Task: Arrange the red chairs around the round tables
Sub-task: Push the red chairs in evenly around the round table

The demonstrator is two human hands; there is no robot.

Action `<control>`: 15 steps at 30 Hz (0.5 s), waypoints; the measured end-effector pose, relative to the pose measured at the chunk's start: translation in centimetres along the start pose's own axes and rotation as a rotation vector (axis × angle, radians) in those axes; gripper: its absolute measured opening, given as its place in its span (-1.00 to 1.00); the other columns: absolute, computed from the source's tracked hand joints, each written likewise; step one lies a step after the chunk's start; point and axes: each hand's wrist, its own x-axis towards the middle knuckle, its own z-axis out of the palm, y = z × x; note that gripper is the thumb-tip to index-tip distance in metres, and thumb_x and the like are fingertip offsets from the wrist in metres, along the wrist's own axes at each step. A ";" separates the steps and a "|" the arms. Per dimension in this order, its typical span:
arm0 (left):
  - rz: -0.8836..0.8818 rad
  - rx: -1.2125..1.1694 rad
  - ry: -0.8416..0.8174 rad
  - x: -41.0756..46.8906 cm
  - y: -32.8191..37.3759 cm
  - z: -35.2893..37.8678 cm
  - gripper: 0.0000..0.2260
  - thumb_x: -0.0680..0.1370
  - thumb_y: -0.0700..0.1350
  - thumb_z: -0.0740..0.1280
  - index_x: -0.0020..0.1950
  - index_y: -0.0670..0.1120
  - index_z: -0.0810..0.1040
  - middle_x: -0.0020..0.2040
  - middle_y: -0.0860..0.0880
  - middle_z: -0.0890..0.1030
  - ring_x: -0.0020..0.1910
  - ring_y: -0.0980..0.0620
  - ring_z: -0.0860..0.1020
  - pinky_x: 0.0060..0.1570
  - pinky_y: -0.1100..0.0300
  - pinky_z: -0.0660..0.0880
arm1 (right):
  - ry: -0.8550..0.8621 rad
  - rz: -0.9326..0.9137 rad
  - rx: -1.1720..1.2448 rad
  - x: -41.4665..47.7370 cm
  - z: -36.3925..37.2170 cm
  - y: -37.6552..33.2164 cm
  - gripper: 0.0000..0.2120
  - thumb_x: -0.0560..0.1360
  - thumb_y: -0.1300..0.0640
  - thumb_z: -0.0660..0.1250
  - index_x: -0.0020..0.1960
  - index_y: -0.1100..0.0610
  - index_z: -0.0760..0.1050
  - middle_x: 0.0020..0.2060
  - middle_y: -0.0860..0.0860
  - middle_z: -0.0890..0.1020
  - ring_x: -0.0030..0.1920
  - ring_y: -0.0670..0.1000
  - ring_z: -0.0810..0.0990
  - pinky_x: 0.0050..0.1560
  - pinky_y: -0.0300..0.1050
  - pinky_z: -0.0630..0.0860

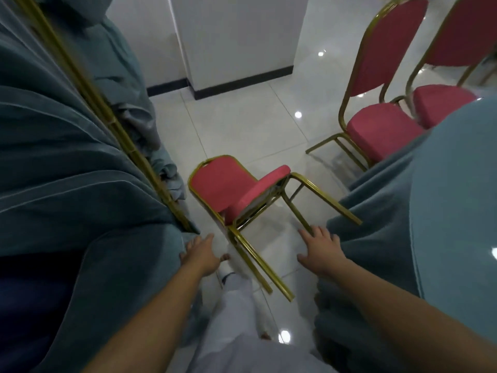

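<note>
A red chair [228,189] with a gold frame lies tipped on its back on the white tiled floor in front of me, its legs pointing toward me. My left hand [200,253] hovers open just left of the near legs, touching nothing. My right hand [320,251] is open with spread fingers, its fingertips at one gold leg. Two more red chairs [382,125] [443,100] stand upright at the right, beside a round table draped in blue-grey cloth [443,184].
Another blue-grey draped table [67,157] fills the left, with gold chair-frame rails [88,84] leaning across it. A white pillar with a dark baseboard [236,49] stands ahead. My white-trousered leg [236,305] is below the fallen chair.
</note>
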 end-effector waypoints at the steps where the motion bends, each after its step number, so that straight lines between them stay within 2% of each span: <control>1: -0.005 -0.032 -0.018 1.9 0.3 -0.9 -0.27 0.53 0.19 0.30 0.60 0.11 0.02 0.59 -0.10 0.09 0.54 -0.18 0.07 0.43 -0.17 0.21 | -0.007 0.009 -0.009 1.8 -1.1 -0.2 -0.29 0.52 -0.24 0.21 0.56 -0.10 0.01 0.57 0.07 0.12 0.57 0.20 0.03 0.50 0.34 0.03; 6: -0.027 -0.136 -0.118 9.2 1.2 -4.5 -0.28 0.51 0.12 0.32 0.59 0.10 0.07 0.57 -0.11 0.14 0.51 -0.21 0.15 0.43 -0.20 0.21 | -0.004 0.035 -0.041 10.1 -5.5 -1.8 -0.32 0.50 -0.24 0.23 0.53 -0.10 0.09 0.53 0.09 0.20 0.56 0.20 0.10 0.48 0.35 0.07; 9: -0.095 -0.209 -0.152 12.9 1.1 -6.4 -0.30 0.48 0.07 0.35 0.58 0.05 0.15 0.50 -0.16 0.29 0.45 -0.22 0.27 0.37 -0.12 0.33 | -0.003 0.020 -0.072 14.7 -7.3 -2.7 -0.32 0.47 -0.27 0.22 0.51 -0.12 0.11 0.53 0.09 0.23 0.55 0.20 0.13 0.47 0.36 0.10; 12: -0.199 -0.377 -0.150 16.2 0.8 -7.1 -0.34 0.50 0.01 0.34 0.57 0.01 0.21 0.46 -0.18 0.36 0.40 -0.22 0.36 0.34 -0.01 0.37 | -0.063 0.018 -0.096 19.9 -8.2 -2.8 -0.28 0.46 -0.30 0.21 0.54 -0.13 0.08 0.55 0.08 0.20 0.56 0.19 0.13 0.46 0.37 0.11; 15: -0.309 -0.562 -0.132 19.1 0.7 -6.6 -0.35 0.50 -0.02 0.36 0.56 0.01 0.24 0.48 -0.16 0.35 0.40 -0.22 0.37 0.35 -0.05 0.38 | -0.088 0.047 -0.121 25.5 -8.0 -1.9 -0.27 0.43 -0.31 0.23 0.52 -0.14 0.11 0.53 0.08 0.24 0.52 0.20 0.20 0.42 0.37 0.19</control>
